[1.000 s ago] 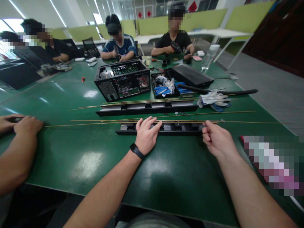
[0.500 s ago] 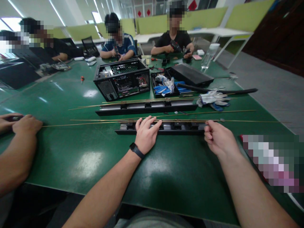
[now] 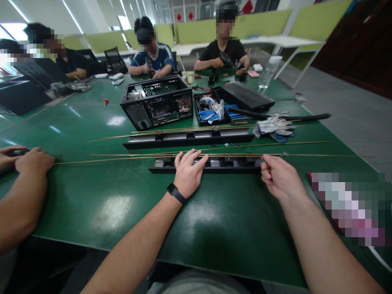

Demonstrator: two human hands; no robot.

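Observation:
A black channel-shaped rail (image 3: 235, 170) with dark blocks inside lies across the green table (image 3: 116, 216). Several thin brass-coloured rods (image 3: 122, 156) run along its top and stick out past both ends. My left hand (image 3: 190, 173), with a dark band on the wrist, rests open on the rail and rods, its fingers spread. At the rail's right end, my right hand (image 3: 277, 173) is closed, thumb and forefinger pinched on a thin rod; the fingertips partly hide the grip. Just beyond lies a second black rail (image 3: 190, 141) with similar rods over it.
At left, another person's hands (image 3: 33, 159) hold a dark object by a rod's end. Farther back stand an open computer case (image 3: 157, 104), a tray with gloves (image 3: 212, 110), more gloves (image 3: 274, 127), a black tube (image 3: 306, 117) and a clear bottle (image 3: 269, 71). Several people sit around the table.
My right hand has shifted slightly left along the rail's end, still pinched. My left hand stays in place on the rail.

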